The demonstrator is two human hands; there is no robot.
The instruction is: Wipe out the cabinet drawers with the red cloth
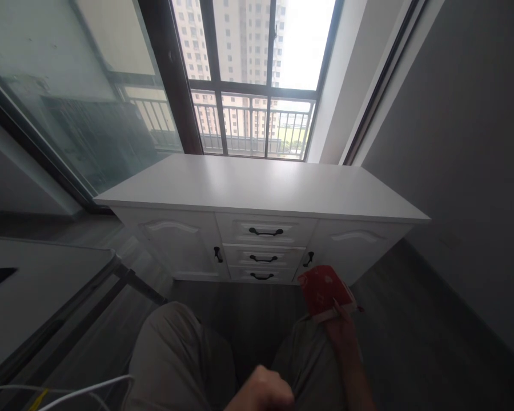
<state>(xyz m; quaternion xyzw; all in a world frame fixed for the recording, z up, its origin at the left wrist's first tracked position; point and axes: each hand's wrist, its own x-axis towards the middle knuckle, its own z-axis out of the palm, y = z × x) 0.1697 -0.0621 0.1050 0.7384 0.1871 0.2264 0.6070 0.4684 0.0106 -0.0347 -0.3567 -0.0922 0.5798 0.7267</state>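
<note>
1. Right hand (340, 325) gripping a red booklet (323, 291) with white marks, held above the right knee, in front of the white cabinet (261, 188); left hand (261, 394) curled into a loose fist, holding nothing, low between the knees.
2. One booklet; three drawers (263, 245) and two doors (175, 245) on the cabinet.
3. Booklet marks too small to read.
</note>
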